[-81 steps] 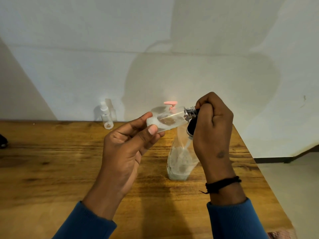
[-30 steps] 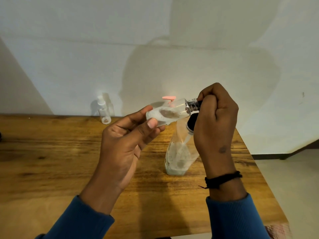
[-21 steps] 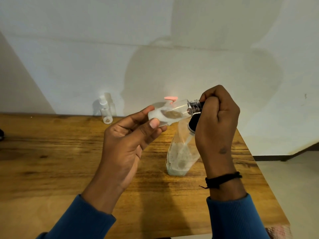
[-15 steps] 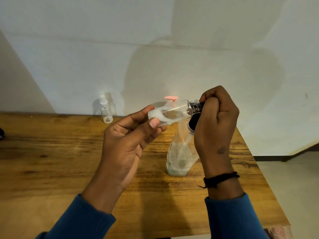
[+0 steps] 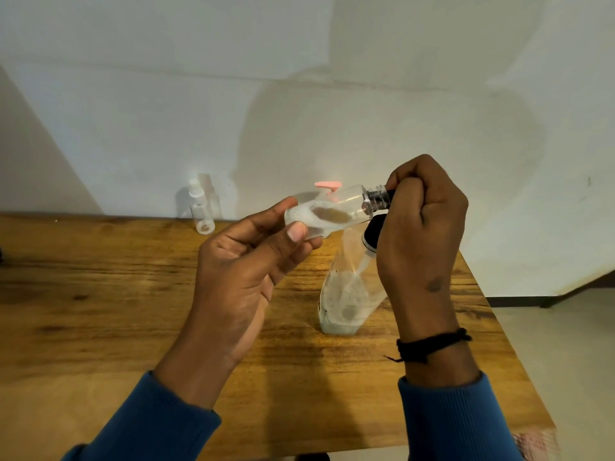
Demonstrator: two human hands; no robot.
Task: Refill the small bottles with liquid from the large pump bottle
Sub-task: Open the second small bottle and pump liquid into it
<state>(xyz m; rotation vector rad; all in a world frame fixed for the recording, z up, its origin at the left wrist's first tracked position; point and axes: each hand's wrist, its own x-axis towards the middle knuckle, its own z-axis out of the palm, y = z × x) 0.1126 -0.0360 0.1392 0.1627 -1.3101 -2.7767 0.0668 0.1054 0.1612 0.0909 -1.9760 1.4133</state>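
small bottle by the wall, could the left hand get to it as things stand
Probably not yet: the left hand grips the bottle being opened. The tabletop path to the small bottle by the wall looks unobstructed.

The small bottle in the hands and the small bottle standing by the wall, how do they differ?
1. The held small bottle lies tilted nearly sideways in the air, gripped by the left hand; the far small bottle stands upright on the table.
2. The right hand is curled round the held small bottle's neck end; nothing touches the far small bottle.
3. The held small bottle shows some liquid; the far small bottle's fill cannot be told.

Both are clear plastic.
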